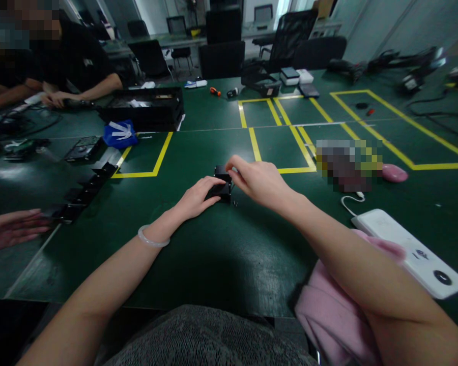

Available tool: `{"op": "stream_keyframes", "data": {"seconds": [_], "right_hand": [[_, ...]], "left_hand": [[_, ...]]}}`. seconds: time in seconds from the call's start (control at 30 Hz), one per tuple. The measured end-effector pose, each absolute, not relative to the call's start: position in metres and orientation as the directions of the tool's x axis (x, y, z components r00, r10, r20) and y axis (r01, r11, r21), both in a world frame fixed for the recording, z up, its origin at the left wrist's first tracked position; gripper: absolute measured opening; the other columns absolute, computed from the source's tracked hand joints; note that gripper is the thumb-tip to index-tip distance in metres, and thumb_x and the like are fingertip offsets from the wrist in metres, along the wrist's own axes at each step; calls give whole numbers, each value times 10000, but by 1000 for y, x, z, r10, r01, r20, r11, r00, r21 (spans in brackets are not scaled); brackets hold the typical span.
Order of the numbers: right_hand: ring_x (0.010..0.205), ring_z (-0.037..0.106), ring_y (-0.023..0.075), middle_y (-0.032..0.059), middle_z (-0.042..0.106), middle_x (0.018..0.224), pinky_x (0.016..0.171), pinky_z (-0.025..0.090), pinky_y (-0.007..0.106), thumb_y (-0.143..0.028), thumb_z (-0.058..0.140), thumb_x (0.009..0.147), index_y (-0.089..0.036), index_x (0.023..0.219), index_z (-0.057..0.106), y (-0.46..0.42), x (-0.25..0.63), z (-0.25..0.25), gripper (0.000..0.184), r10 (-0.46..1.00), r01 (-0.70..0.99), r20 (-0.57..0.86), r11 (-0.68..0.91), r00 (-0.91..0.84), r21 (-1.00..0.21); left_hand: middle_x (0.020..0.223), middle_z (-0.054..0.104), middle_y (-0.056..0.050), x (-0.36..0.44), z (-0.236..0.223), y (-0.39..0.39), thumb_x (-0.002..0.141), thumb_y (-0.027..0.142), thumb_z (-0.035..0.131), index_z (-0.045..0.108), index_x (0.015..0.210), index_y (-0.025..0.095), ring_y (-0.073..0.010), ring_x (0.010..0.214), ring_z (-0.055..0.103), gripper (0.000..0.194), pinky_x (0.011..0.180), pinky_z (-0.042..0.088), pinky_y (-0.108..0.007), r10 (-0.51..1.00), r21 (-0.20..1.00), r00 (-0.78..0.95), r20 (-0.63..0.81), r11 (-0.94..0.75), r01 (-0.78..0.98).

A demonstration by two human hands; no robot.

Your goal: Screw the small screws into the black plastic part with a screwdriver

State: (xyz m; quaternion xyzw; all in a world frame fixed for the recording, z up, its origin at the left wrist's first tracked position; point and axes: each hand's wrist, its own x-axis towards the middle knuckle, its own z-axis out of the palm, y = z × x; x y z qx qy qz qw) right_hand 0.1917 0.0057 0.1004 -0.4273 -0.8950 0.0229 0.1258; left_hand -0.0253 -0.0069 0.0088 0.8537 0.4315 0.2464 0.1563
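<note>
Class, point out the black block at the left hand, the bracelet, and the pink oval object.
Black block [225, 191]: head view, its near part.
Bracelet [153, 244]: head view, the band's near side.
Pink oval object [394, 173]: head view, its top.

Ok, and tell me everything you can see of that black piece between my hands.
The black piece is small and boxy, with a near and a far block showing; plastic or metal, I can't tell. It sits on the green table, partly hidden. Your left hand holds its near part from the left; your right hand is at its right side, contact unclear.
</note>
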Motion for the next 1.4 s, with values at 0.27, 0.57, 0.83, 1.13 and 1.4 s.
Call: {"op": "stream_keyframes", "data": {"seconds": [0.27, 0.57, 0.83, 1.13, 1.4], "right_hand": [[751, 655, 195, 66, 748, 877, 581, 200, 286, -392, 308, 1039, -201, 1168, 617, 7, 193, 99, 386, 762, 758, 226, 640, -606, -127], [752, 659, 192, 71, 753, 886, 581, 201, 282, -382, 310, 1039, -199, 1170, 606, 6, 193, 101, 372, 771, 772, 212, 628, -601, -93], [770, 667, 197, 75, 752, 895, 587, 231, 280, -331, 316, 1027, -185, 1243, 558, 6, 193, 101, 355, 762, 759, 227, 640, -606, -122], [768, 668, 197, 72, 755, 900, 582, 223, 279, -320, 314, 1027, -190, 1255, 565, 6, 193, 101, 363, 764, 757, 220, 640, -607, -132], [743, 660, 200, 71, 754, 881, 577, 205, 289, -353, 312, 1031, -198, 1211, 596, 6, 193, 102, 370, 772, 770, 207, 629, -601, -109]], "left_hand": [[1320, 585, -100, -26, 9, -7, 956, 233, 576, 508, 1319, 199, -261, 1241, 558, 370, 1055, 482, -439, 823, 479, 497, 277, -566, 671], [1318, 587, -103, -25, 9, -8, 955, 234, 577, 512, 1321, 197, -265, 1231, 565, 373, 1043, 489, -444, 824, 482, 496, 274, -564, 671], [1324, 583, -101, -25, 10, -8, 954, 236, 576, 512, 1317, 201, -261, 1249, 557, 370, 1067, 476, -448, 825, 485, 496, 269, -562, 670], [1328, 580, -107, -25, 10, -8, 959, 243, 570, 510, 1321, 200, -269, 1247, 558, 370, 1052, 485, -446, 823, 481, 499, 270, -564, 671], [1312, 584, -100, -25, 11, -8, 956, 251, 557, 513, 1321, 213, -269, 1246, 558, 370, 1060, 484, -458, 825, 480, 496, 271, -563, 673]]}}
